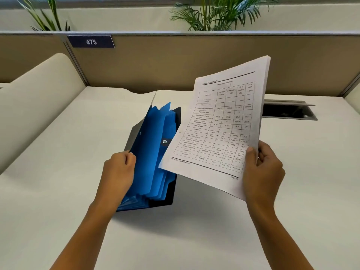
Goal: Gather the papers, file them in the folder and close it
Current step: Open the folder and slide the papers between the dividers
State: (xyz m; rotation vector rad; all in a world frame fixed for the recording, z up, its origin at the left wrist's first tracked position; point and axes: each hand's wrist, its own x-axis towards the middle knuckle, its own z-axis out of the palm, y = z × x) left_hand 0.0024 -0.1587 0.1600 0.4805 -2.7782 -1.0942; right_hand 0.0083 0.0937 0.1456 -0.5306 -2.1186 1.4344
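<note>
Forearms: both reach in from the bottom edge, nearest the lens, one to each job.
Desk (58, 191): big pale surface, bare but for the folder resting on it — room to work.
Papers (220, 129): a squared-up stack, lifted clear of the desk and tilted, its lower-left corner hanging over the folder's right side, lined up, I'd say, to slide in.
Folder (153, 158): dark cover with blue tabbed dividers fanned open, lying centre-desk, mouth spread to take the stack.
Right hand (263, 168): closed on the papers' lower right corner, thumb on the printed face, fingers behind; a corner pinch leaves the leading edge free.
Left hand (119, 170): fingers curled round the folder's left flap and front dividers, holding a pocket open.
Snap stud (165, 141): unfastened; closing comes last.
</note>
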